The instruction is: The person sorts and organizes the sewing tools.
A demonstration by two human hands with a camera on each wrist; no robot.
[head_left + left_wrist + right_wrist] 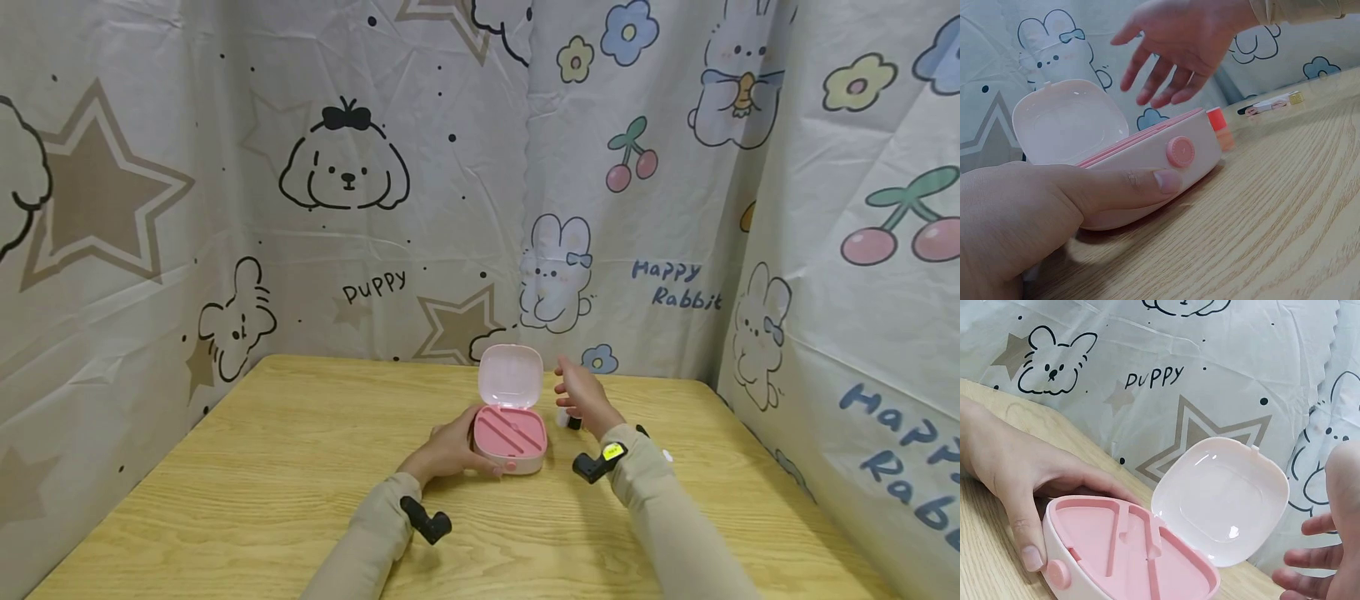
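Note:
A small pink-and-white box (510, 437) with a hinged lid stands on the table, its pale lid (512, 375) raised at the back. Inside lies a pink tray (1138, 547) with raised divider strips and nothing on it. My left hand (450, 448) grips the box's left side, thumb along the front beside the round pink button (1180, 152), fingers reaching round toward the back. To the right of the lid, my right hand (588, 396) hovers with its fingers spread and loosely bent, apart from the box and holding nothing.
Partly hidden below the right hand is a small white-and-black item (574, 422). The left wrist view shows a red-and-orange item (1217, 119) behind the box and a slim white tube with a gold end (1272, 104) farther off. Printed curtains (450, 250) enclose the wooden table (300, 450).

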